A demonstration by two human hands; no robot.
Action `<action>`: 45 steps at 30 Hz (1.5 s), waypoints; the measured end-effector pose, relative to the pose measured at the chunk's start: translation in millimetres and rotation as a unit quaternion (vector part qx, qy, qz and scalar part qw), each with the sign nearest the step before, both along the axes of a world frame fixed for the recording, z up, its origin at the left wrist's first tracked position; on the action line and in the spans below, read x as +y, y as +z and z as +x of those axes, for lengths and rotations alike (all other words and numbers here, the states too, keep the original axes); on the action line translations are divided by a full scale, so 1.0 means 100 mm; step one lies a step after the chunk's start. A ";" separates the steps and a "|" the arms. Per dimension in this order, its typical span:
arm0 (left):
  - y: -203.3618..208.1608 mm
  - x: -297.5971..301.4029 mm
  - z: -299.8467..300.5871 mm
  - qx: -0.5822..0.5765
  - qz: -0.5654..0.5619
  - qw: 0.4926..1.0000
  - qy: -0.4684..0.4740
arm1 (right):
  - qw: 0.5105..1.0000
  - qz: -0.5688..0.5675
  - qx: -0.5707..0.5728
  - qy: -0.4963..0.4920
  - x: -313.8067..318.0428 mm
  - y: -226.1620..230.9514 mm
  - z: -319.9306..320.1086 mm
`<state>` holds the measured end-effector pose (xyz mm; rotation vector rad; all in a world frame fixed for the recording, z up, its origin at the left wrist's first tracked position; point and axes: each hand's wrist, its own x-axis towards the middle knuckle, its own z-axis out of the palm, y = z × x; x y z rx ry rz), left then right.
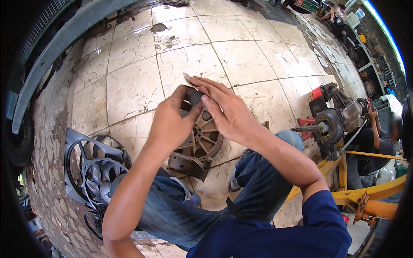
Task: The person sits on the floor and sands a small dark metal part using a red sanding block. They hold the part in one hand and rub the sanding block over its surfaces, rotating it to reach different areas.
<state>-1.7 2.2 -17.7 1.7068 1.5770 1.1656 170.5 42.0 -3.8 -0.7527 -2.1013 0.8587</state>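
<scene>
Both of my hands meet above the tiled floor, in front of my knees. My left hand (171,119) is closed round a small dark grey metal part (195,98) with a rounded face; the fingers hide most of its shape. My right hand (229,112) pinches a folded piece of sandpaper (202,90), reddish on one side, against the part's upper side. Its pale corner sticks out past the fingertips. Below the hands, between my feet, a flywheel (210,134) with a toothed rim and spokes lies on the floor, partly covered by my left hand and wrist.
To the left lies a radiator fan in its shroud (76,148). On the right stand a greasy axle hub assembly (331,124) and a yellow metal frame (344,198). Another person (376,144) sits behind them. A grey vehicle frame (41,71) curves along the upper left.
</scene>
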 end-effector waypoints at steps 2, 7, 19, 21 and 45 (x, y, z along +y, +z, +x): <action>0.01 0.04 -0.04 -0.003 -0.006 1.000 0.015 | 1.000 0.017 -0.007 -0.003 0.00 0.00 0.01; 0.03 0.01 -0.04 0.020 0.000 1.000 0.023 | 1.000 0.026 -0.017 -0.003 0.00 0.02 0.01; 0.11 -0.03 0.01 0.067 -0.049 0.997 0.004 | 1.000 0.020 -0.019 -0.004 0.01 0.00 0.01; 0.13 0.00 -0.02 0.041 -0.067 0.997 0.017 | 1.000 0.002 0.001 -0.003 0.00 0.02 0.00; 0.06 0.03 -0.02 -0.101 -0.119 0.988 0.014 | 1.000 0.015 -0.015 -0.008 0.00 0.02 0.00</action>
